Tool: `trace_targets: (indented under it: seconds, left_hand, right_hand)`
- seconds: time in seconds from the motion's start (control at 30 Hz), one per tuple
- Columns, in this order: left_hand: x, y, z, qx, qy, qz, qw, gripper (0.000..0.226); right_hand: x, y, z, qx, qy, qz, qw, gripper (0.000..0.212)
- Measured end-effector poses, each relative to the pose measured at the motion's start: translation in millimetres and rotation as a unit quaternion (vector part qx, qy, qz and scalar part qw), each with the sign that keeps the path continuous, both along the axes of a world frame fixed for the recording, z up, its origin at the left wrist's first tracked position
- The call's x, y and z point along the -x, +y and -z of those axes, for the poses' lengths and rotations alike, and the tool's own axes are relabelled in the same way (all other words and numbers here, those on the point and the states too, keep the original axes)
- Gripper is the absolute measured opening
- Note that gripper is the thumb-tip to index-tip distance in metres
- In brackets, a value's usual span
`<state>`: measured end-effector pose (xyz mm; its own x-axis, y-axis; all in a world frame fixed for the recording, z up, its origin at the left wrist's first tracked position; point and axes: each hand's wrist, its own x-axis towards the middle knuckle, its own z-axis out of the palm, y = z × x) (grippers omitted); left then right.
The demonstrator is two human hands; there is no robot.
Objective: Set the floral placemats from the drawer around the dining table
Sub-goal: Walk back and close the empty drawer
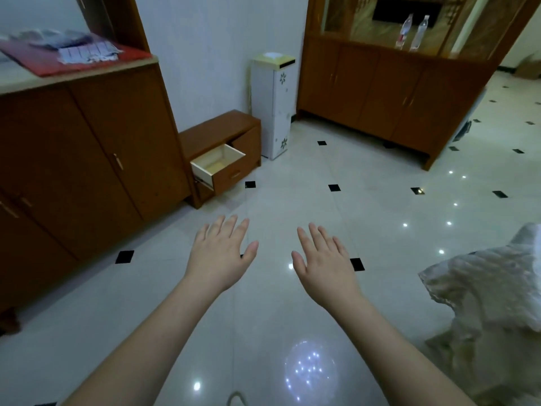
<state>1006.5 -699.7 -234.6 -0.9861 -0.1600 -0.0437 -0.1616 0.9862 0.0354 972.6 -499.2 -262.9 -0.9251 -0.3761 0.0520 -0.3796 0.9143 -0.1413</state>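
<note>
Far up and to the left of both hands, a tall brown cabinet (87,159) has a tabletop (17,79) w/ a red cloth (87,61) and some papers on it. Can't tell if any of that is a mat.

Next, up and a bit left of the left hand (218,256), a low brown stand (219,130) has its drawer (218,167) pulled out. It is left out so a hand can reach in. The inside is pale wood, and the part I can see looks bare. No flower placemats show in it or anywhere else, so I can't say where they are or how they look. Maybe they sit deep in the drawer, out of view.

The left hand is flat, fingers spread, grip released, holding nothing. The right hand (325,268), just beside it, is the same: spread, released, nothing in it. Both hang over the shiny floor (351,200), well short of the drawer, prob. getting ready to reach.

Up from the right hand stands a thin white box w/ flowers (276,106). Right of the right hand is a lumpy white cloth (491,303), maybe over the dining table; can't tell.
</note>
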Motion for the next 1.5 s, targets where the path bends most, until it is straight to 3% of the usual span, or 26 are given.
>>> trace_targets:
  seconds: [0.4, 0.77, 1.07, 1.27, 1.5]
  left_hand:
    - [94.6, -133.2, -41.4, 0.009, 0.039, -0.029, 0.999, 0.064]
    - [201.1, -158.3, -34.9, 0.041, 0.035, -0.038, 0.998, 0.067]
    - [329.0, -151.0, -16.3, 0.053, 0.035, -0.059, 0.996, 0.065]
    - [386.1, -164.3, -9.1, 0.054, 0.034, -0.077, 0.995, 0.065]
    - [452.6, -209.3, 11.1, 0.043, 0.017, -0.078, 0.996, 0.064]
  right_hand:
    - [110.0, -111.7, -36.4, -0.025, 0.027, -0.015, 0.999, 0.089]
    - [220.3, -153.9, -35.5, -0.025, 0.036, -0.052, 0.998, 0.086]
    - [355.8, -143.9, -13.9, -0.019, 0.050, -0.044, 0.998, 0.060]
    - [432.0, -152.0, -17.1, -0.032, 0.028, -0.096, 0.994, 0.078]
    - [501.7, -206.6, -2.7, -0.018, 0.022, -0.116, 0.993, 0.071]
